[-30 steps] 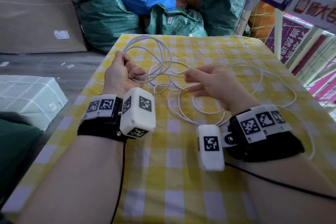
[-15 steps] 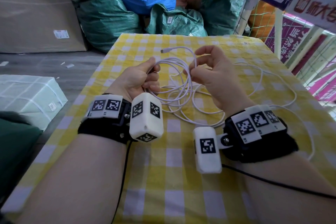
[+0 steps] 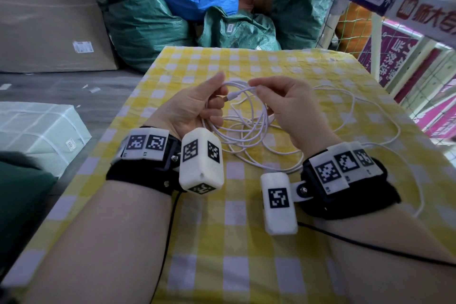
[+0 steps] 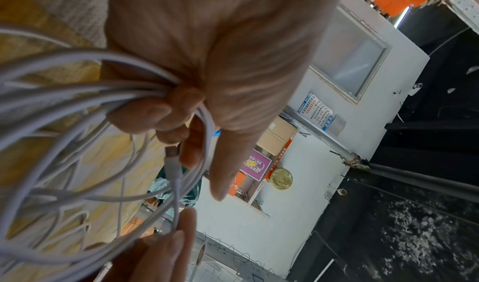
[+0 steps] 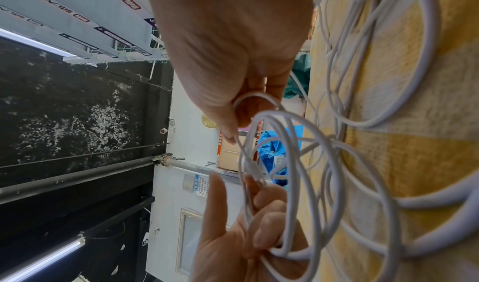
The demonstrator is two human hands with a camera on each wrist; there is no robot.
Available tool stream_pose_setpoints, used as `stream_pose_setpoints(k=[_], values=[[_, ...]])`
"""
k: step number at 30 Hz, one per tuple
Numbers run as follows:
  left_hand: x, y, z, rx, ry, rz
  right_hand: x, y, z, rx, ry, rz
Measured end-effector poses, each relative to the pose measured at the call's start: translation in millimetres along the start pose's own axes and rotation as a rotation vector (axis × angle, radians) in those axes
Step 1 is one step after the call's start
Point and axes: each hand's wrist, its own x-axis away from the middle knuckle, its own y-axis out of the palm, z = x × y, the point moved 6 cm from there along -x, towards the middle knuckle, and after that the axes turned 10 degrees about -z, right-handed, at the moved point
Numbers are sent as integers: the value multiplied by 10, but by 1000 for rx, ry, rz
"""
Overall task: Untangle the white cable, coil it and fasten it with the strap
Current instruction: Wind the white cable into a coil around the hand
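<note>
Several loops of the white cable (image 3: 249, 116) are gathered in the left hand (image 3: 197, 108), whose lower fingers (image 4: 145, 114) are curled round the bundle while the thumb is stretched out straight above it. The hand is held above the desk (image 3: 222, 242), which is covered by a yellow and white checked cloth. A connector (image 3: 228, 98) at one end of the cable is seen just beside the left fingertips, its metal tip pointing toward them; in the left wrist view the connector (image 4: 172, 159) lies against a fingertip, though whether it is gripped cannot be told.

A single strand of the cable is pinched between thumb and forefinger of the right hand (image 3: 288, 106), near the connector; the remaining fingers of that hand are loosely curled. In the right wrist view the strand is seen running from the pinch of the right hand (image 5: 233, 61) down into the loops held by the left hand (image 5: 249, 235).

The rest of the cable is spread loose over the desk in wide curves, reaching to the right and toward the near right corner past the right wrist. The coiled part hangs between the two hands and partly rests on the cloth.

Green and blue sacks (image 3: 172, 7) are piled beyond the far edge of the desk.
</note>
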Motion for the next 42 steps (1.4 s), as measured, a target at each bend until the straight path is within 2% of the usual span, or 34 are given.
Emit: stream_pose_setpoints(k=[7,15,19,21,23,26,29,32,34,37,42], values=[[-24,51,-15,-91,18,118,-49,-26,-94,-40,-54,-1],[-33,348,116,-199,-8,-31,-76,-80,-261,-69,26,-135],[17,533,292,-210,43,-73,-42,-72,-416,-118,79,-233],[55,608,389,-236,78,-86,4,-83,-469,-94,146,-277],[95,643,470,-276,113,-76,73,-98,-435,-45,304,-341],[120,650,508,-315,123,-61,237,-62,-285,119,551,-518],[125,649,464,-322,100,-33,293,-60,-209,193,608,-545],[170,652,429,-318,97,0,286,-44,-212,189,587,-528],[228,682,420,-292,75,-17,264,-38,-282,192,496,-474],[368,769,455,-213,45,-72,243,-50,-487,11,292,-356],[615,901,625,-131,104,-105,282,-186,-882,-279,140,-276]])
